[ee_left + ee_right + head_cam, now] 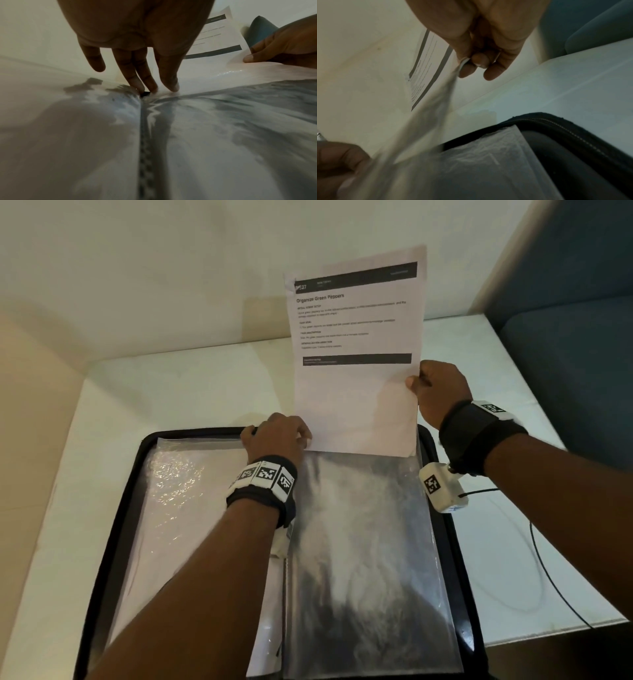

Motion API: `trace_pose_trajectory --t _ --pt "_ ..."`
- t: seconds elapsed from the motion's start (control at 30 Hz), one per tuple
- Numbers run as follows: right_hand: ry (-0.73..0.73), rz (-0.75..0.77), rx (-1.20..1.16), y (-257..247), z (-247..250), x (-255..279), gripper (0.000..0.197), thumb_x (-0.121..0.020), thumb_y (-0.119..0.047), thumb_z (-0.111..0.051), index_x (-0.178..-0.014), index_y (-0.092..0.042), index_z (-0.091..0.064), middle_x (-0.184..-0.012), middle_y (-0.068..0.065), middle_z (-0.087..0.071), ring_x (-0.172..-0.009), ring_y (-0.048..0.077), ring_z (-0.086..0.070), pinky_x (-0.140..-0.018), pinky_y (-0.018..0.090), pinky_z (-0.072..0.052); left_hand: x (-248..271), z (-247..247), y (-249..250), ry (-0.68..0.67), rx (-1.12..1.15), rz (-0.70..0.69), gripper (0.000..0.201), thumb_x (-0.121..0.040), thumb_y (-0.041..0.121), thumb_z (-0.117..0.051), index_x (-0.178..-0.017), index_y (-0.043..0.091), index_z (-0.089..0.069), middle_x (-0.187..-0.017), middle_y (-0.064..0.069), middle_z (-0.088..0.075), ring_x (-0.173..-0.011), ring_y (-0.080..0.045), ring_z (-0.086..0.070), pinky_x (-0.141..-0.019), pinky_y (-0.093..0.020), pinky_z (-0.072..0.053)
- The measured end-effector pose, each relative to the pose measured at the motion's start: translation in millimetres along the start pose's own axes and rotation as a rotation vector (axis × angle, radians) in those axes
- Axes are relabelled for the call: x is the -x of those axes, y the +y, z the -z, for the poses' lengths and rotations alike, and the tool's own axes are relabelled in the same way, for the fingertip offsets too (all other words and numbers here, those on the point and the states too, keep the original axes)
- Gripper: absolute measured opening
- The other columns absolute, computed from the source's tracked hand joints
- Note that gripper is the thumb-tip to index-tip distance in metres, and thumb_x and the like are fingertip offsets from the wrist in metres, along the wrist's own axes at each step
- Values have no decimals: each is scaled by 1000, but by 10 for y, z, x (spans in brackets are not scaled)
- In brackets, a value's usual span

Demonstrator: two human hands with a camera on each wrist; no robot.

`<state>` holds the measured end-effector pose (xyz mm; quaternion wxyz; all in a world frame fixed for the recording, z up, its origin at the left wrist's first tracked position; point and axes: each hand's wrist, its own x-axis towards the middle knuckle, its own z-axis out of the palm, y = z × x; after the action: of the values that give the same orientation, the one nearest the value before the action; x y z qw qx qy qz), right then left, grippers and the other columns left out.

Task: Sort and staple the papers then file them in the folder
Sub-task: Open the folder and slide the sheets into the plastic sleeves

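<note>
Nearest the person, the folder (pixel 113 542) lay open flat on the white tabletop (pixel 171 392), its black zipped edge framing clear plastic sleeves on both halves. The left half held a sleeve (pixel 191 508) that looked pale, as if paper already sat inside it, though that could not be told for certain. The right-hand sleeve (pixel 363 559) was shiny and mostly dark, so it seemed empty along most of its length.

A little farther on, the left hand (pixel 277 436) rested at the top of the folder's middle seam. Its fingers (pixel 147 82) were stretched downward and pressed their tips on the plastic by the sleeve's top opening, apparently steadying or parting it; they were not curled round anything.

Beyond that, the paper (pixel 356 354) stood almost upright, with its bottom edge at the mouth of the right sleeve. Whether it had passed under the plastic could not be made out. The right hand (pixel 442 395) pinched the sheet's right edge between thumb and fingers, roughly halfway up. The right wrist view showed a thickish edge in that pinch, suggesting several sheets, but no staple was visible anywhere.

As a judgement, sorting and stapling were probably finished, since no stapler or loose pages showed on the tabletop, and filing was under way. What remained was sliding this set fully down into the sleeve and perhaps closing the folder.

Farthest off were the pale wall and a blue seat (pixel 565 337) to the right.
</note>
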<state>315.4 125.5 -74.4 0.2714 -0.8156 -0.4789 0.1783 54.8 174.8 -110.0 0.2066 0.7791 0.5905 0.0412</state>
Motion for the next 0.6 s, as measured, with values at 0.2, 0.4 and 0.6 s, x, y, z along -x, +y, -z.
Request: trace_pose_trajectory --t 0.2,0.4,0.6 --pt "-11 20 63 -55 -23 -4 19 -100 -19 -46 -91 -6 -55 -92 7 -56 -84 26 -50 -76 29 -36 -19 15 -90 62 59 30 26 -87 13 -61 -73 35 -60 -98 12 -58 -90 -11 -55 -111 -49 -20" --pt "-201 69 50 -11 -7 34 23 -99 -18 -51 -101 2 -63 -101 16 -65 -92 33 -61 -86 44 -51 2 28 -70 81 67 51 28 -86 12 -57 -68 34 -58 -95 13 -61 -97 -13 -58 -110 -50 -22" --pt "-411 32 22 68 110 77 24 -91 -16 -66 -106 2 -70 -104 17 -70 -93 33 -66 -90 45 -55 61 4 10 138 -55 -20 14 -85 21 -66 -79 34 -65 -122 5 -51 -114 -20 -48 -103 -46 -32"
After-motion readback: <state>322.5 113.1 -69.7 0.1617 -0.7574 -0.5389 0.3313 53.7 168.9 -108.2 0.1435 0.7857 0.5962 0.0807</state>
